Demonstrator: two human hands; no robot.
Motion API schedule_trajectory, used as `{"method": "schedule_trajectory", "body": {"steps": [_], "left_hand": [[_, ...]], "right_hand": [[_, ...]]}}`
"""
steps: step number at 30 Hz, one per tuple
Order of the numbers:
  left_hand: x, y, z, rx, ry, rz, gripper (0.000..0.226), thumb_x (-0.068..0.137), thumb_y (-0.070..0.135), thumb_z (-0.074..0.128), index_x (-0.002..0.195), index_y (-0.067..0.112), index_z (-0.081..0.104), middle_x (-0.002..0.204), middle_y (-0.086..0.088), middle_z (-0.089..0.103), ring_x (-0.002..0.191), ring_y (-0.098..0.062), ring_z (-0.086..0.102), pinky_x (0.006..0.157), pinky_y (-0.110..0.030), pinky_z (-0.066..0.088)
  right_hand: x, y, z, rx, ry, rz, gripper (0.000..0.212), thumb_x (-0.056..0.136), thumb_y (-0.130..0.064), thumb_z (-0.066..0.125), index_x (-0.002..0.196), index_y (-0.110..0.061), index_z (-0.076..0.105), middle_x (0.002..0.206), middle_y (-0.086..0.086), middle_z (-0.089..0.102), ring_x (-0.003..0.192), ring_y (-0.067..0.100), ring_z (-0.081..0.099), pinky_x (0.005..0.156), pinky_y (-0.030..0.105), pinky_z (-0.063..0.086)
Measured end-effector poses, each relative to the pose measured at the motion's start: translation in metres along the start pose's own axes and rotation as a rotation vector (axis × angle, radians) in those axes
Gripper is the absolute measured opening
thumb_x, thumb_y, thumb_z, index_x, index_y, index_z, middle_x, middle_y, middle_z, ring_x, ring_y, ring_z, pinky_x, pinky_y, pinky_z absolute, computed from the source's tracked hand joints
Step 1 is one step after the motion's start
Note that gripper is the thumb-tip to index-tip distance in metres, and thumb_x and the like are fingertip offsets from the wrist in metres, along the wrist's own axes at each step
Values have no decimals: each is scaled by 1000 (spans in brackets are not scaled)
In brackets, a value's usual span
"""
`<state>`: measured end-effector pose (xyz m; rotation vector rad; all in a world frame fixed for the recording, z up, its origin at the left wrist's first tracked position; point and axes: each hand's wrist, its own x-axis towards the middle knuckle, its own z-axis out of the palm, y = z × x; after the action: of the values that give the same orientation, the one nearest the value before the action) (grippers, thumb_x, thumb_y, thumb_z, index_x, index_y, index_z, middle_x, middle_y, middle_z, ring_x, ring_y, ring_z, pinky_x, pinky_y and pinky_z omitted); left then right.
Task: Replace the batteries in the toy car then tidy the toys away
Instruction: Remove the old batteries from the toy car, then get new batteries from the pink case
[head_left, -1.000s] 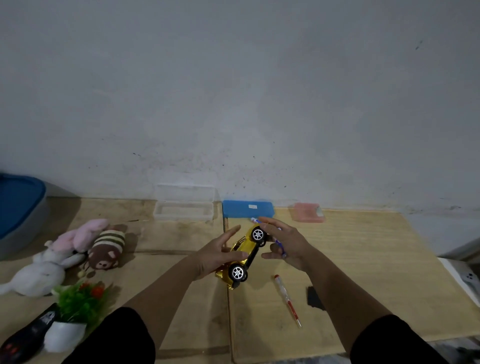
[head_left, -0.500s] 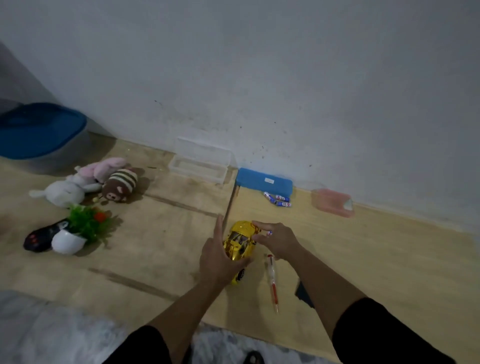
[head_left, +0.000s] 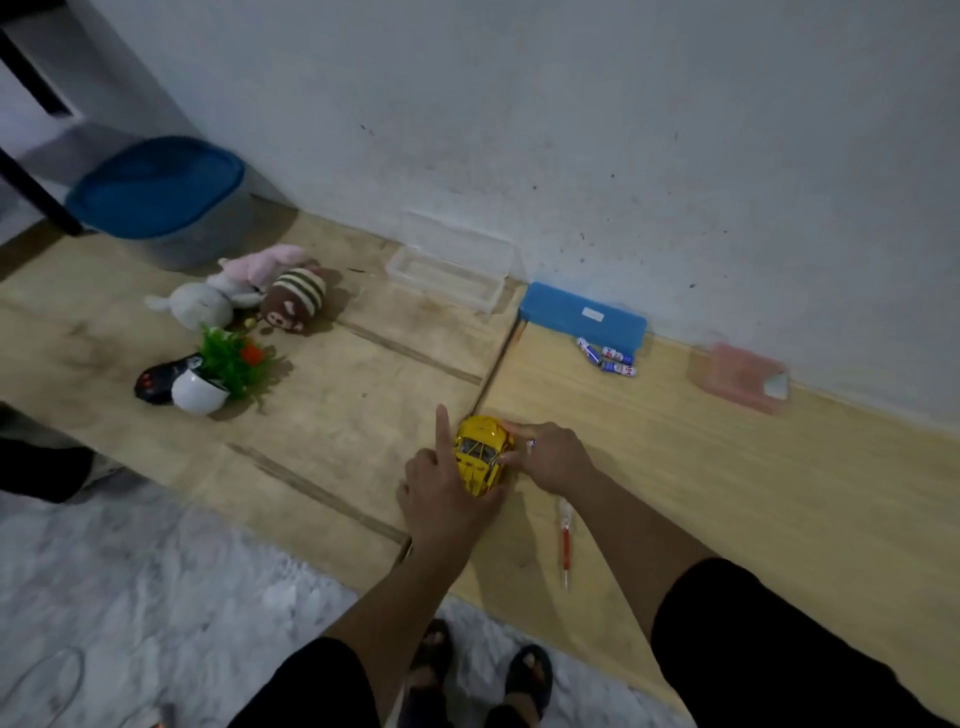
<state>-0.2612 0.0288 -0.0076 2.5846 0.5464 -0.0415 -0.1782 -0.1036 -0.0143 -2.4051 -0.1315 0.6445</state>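
The yellow toy car (head_left: 480, 454) stands on its wheels on the wooden table (head_left: 753, 467), near the seam between two boards. My left hand (head_left: 447, 493) grips its left side and rear, with the index finger sticking straight out. My right hand (head_left: 550, 457) holds the car's right side between index finger and thumb. A small blue-and-white battery end (head_left: 531, 443) shows between its fingers. Three loose batteries (head_left: 608, 358) lie by the wall. A red-and-white screwdriver (head_left: 565, 540) lies just in front of my right hand.
Along the wall are a blue case (head_left: 582, 317), a clear open box (head_left: 447, 270) and a pink box (head_left: 737, 376). At the left lie plush toys (head_left: 249, 296), a tipped potted plant (head_left: 208, 384), a black toy (head_left: 156, 382) and a blue-lidded bin (head_left: 161, 192).
The car went from held up with its wheels showing to upright on the table. Both hands came down with it. My view swung down and left.
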Motion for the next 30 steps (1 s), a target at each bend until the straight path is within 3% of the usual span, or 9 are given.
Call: {"method": "schedule_trajectory", "body": {"steps": [7, 12, 17, 20, 24, 30], "left_hand": [[17, 0, -7, 59, -108, 89, 123, 61, 67, 71, 148, 36, -10, 140, -8, 33, 128, -26, 28, 94, -44, 34], [49, 33, -17, 16, -139, 244, 121, 64, 64, 71, 148, 36, -12, 150, -8, 23, 135, -28, 19, 101, -48, 28], [59, 92, -6, 33, -176, 483, 113, 70, 60, 69, 150, 32, -5, 151, 2, 22, 137, -23, 18, 107, -45, 26], [59, 129, 13, 84, -193, 625, 105, 73, 61, 65, 150, 33, -1, 151, 5, 22, 139, -20, 17, 103, -41, 28], [66, 184, 49, 154, -206, 748, 97, 78, 58, 62, 150, 32, 2, 149, 6, 26, 139, -19, 19, 103, -42, 28], [72, 248, 114, 234, -248, 782, 81, 88, 45, 55, 151, 26, 6, 155, 9, 19, 144, -13, 12, 112, -40, 24]], "right_hand": [[-7, -9, -8, -113, -17, 46, 64, 83, -42, 66, 140, -36, 38, 128, 18, 54, 116, 29, 53, 93, 33, 42], [-19, 0, -58, -272, 166, 195, 70, 89, -43, 57, 147, -37, 19, 131, 13, 44, 114, 29, 51, 88, 36, 44], [-53, 43, -118, -276, 391, 322, 63, 90, -37, 57, 145, -33, 27, 131, 9, 47, 117, 25, 52, 91, 36, 44], [-68, 75, -146, -334, 451, 369, 58, 91, -36, 56, 143, -32, 32, 136, 6, 45, 119, 23, 52, 92, 34, 44], [-66, 117, -171, -479, 441, 381, 54, 94, -34, 51, 144, -33, 29, 149, 3, 33, 116, 27, 55, 87, 34, 46], [-34, 173, -185, -649, 339, 273, 55, 99, -22, 39, 149, -28, 16, 158, 0, 12, 104, 32, 63, 78, 36, 49]]}}
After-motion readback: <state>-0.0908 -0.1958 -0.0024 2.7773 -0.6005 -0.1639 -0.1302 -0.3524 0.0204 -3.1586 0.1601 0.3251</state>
